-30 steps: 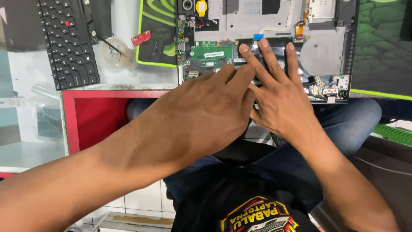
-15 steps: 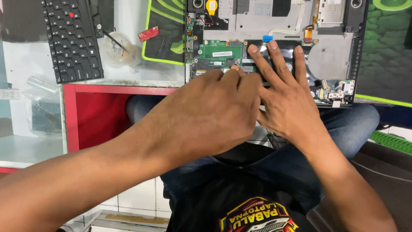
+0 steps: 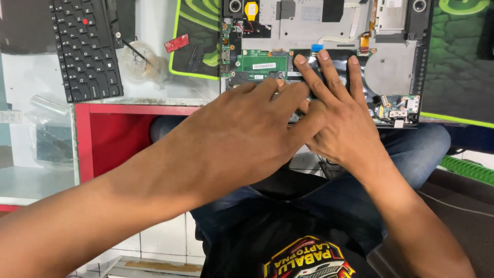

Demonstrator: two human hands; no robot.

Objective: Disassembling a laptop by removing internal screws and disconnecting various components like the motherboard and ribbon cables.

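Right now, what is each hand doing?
Left hand: open, fingers flat on the opened laptop, holding nothing visible.
Right hand: open, fingers spread on the laptop, holding nothing.

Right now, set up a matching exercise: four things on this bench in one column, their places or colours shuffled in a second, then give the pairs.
Things:
1. detached keyboard
2. green circuit board
3. yellow coin cell
4. small red piece

Places or colours:
A. under the left hand's fingertips, inside the opened laptop
B. black, far left, on the white surface
C. top edge of the laptop, beside a round speaker
D. lying at the left edge of the green-bordered mat

Pairs: 1-B, 2-A, 3-C, 4-D
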